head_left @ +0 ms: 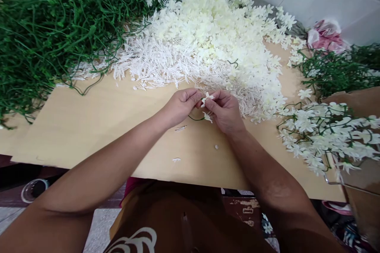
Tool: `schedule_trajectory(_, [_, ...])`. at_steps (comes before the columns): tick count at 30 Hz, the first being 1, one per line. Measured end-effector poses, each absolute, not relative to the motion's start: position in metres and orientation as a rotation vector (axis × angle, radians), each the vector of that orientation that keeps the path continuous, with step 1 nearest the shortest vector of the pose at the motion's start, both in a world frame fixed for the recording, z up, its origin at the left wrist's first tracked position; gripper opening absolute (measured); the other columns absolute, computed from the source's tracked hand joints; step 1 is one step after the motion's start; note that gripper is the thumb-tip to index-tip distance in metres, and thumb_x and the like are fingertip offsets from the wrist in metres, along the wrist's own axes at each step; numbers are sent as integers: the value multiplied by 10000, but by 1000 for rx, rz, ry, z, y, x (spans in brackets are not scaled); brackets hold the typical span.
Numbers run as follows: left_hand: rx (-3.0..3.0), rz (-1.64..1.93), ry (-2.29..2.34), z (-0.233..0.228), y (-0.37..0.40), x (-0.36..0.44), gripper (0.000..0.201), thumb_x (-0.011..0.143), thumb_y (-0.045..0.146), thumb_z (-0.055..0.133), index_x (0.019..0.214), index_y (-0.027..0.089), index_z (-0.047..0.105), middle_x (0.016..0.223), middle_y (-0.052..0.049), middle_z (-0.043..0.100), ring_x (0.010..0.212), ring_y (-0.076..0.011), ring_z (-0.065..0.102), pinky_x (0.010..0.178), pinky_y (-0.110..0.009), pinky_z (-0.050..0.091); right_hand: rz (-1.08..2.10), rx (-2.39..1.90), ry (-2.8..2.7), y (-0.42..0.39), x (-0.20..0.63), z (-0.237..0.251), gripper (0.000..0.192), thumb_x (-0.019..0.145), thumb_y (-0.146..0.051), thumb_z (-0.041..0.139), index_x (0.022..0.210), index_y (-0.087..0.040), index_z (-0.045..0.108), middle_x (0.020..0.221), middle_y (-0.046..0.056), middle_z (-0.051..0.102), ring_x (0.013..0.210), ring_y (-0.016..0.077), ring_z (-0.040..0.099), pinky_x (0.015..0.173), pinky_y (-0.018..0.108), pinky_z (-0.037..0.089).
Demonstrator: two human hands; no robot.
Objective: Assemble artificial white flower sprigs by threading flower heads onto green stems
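Over the middle of the board, my left hand (184, 104) and my right hand (225, 110) meet with pinched fingers. Between them is a small white artificial flower (207, 98), its petals held by my right thumb and fingers. My left fingers grip a thin green plastic stem (196, 119), mostly hidden in the hand. A second white flower (208, 116) hangs on that stem just below my hands. Right behind my fingers lies a heap of loose cream-white flowers (213, 19), with a pile of thin white sticks (160, 61) along its near edge.
A big tangle of green plastic stems (59, 19) covers the back left. At right are finished-looking flower sprays (326, 130), more green stems (341, 71), a cardboard box (359, 106) and a pink-white plastic bag (326, 35). Small white bits (180, 128) lie on the tan board (103, 126).
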State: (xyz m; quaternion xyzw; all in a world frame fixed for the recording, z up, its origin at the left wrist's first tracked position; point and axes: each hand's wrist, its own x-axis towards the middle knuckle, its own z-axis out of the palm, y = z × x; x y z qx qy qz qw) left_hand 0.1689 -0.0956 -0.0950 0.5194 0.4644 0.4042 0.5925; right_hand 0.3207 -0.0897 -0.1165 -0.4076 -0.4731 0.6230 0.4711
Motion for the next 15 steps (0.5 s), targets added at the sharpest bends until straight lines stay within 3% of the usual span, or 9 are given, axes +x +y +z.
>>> schedule_trajectory(15, [1278, 814, 986, -95, -93, 164, 391, 828, 400, 588, 542, 179, 437, 498, 55, 342, 490, -78, 304, 520, -243, 265, 1818, -891, -1065, -85, 322, -113, 356, 543, -379, 887, 637, -200, 594, 615, -59, 636, 585, 75, 600, 624, 231, 526])
